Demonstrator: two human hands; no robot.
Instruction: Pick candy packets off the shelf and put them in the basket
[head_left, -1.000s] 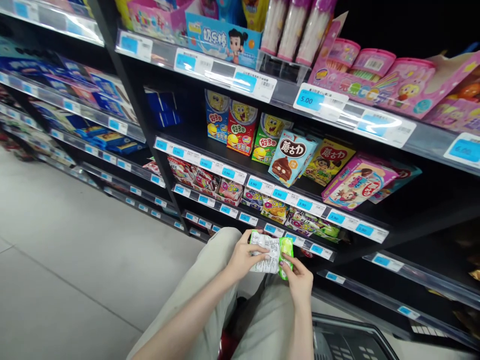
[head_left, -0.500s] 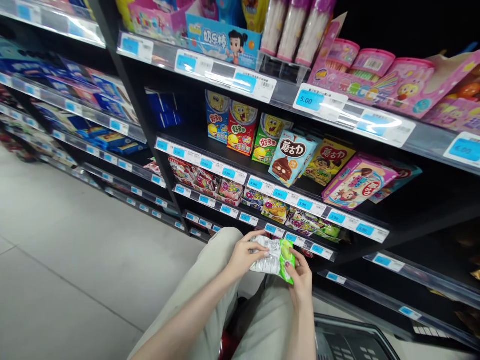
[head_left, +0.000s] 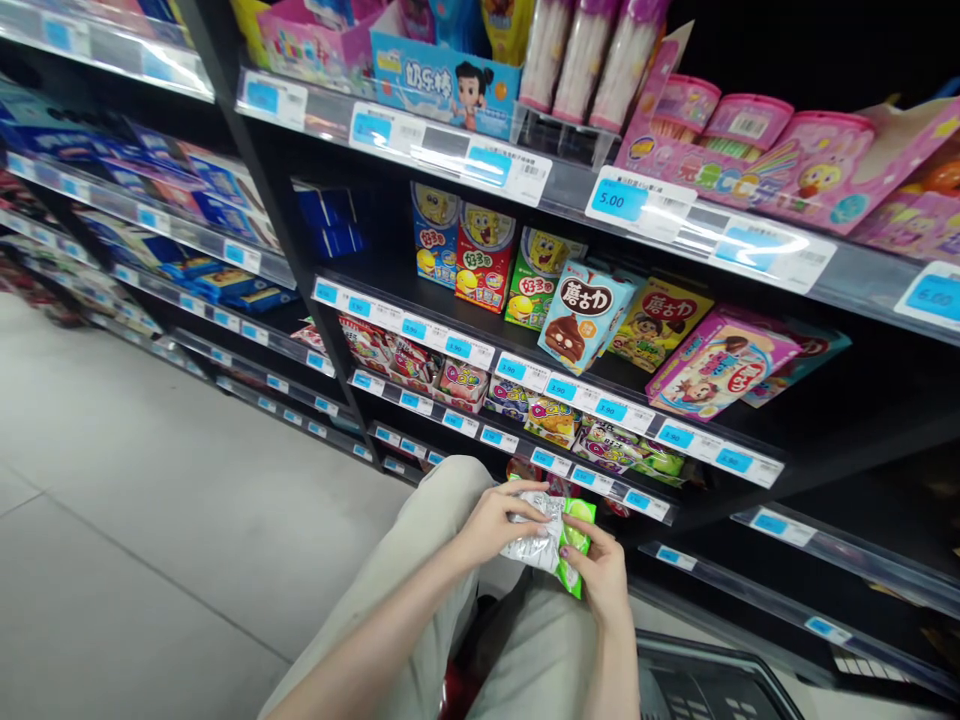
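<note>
A small green and silver candy packet (head_left: 534, 545) is held between both hands above my knees, its silver printed back facing up. My left hand (head_left: 501, 522) grips the silver end, with fingers lying across the top. At the green end, my right hand (head_left: 596, 565) pinches the packet between thumb and fingers. Just beyond the packet are the lower shelves, where small gummy candy packs (head_left: 551, 418) stand in a row. Some green packs (head_left: 660, 462) lie at the right end of that row.
A dark plastic basket (head_left: 712, 670) is on the floor to the right of my legs. Boxed snacks (head_left: 581, 318) stand on the shelf above the gummies. Pink candy tubs (head_left: 750, 128) fill a higher shelf. Grey tiled floor (head_left: 150, 520) spreads out to the left.
The packet has tilted and dropped slightly, its green end now lower. My right hand has shifted a little down with it. Both hands still hold on.
</note>
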